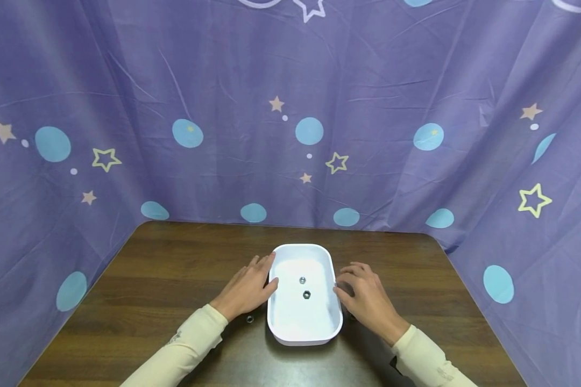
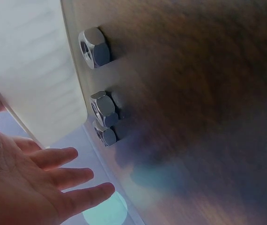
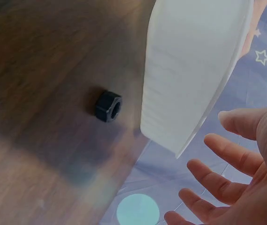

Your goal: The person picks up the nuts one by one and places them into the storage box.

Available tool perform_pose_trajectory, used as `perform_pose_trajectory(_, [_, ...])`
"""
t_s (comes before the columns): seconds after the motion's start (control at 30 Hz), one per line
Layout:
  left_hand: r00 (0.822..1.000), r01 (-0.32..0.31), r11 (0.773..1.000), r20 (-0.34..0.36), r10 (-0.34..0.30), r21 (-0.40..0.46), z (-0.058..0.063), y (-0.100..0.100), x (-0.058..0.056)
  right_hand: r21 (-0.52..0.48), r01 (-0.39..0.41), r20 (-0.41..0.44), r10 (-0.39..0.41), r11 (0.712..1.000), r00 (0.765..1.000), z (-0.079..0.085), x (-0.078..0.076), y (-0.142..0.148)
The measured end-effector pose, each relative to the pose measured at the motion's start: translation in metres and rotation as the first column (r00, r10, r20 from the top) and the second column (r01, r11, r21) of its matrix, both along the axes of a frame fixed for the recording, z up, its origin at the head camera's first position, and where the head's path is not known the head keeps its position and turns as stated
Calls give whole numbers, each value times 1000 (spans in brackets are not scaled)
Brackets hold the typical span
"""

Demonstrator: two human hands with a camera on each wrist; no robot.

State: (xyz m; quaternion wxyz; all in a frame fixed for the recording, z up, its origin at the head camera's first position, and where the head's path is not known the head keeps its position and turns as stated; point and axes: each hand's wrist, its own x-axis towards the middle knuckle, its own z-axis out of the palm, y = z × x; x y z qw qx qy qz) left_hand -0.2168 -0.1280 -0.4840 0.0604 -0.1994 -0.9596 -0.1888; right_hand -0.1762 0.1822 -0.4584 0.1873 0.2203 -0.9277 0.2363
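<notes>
Left hand [image 1: 246, 288] at white tray [image 1: 301, 323], fingers straight, thumb over rim; right hand [image 1: 367, 296] beside opposite rim, fingers loosely bent; neither grips anything. Tray, nuts [image 1: 307, 294] inside, well apart from table [image 1: 174, 269] side edges.

Purple drapes [image 1: 252, 70] (star-printed) around a wooden table [image 1: 392, 258] suggest a makeshift booth.

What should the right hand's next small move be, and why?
Perhaps lower the right hand toward the black hexagonal nut: it lies on the brown wood-grain table beside the white rectangular tray, the hand holds nothing, and a silver hexagonal nut and a dark hexagonal nut already lie inside the tray.
</notes>
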Motion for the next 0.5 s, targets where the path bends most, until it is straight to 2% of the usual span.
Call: perform_pose_trajectory(0.5, [1000, 8, 999, -16, -7, 36, -1, 1, -1, 43, 32, -18, -31, 999, 999, -22, 9, 28])
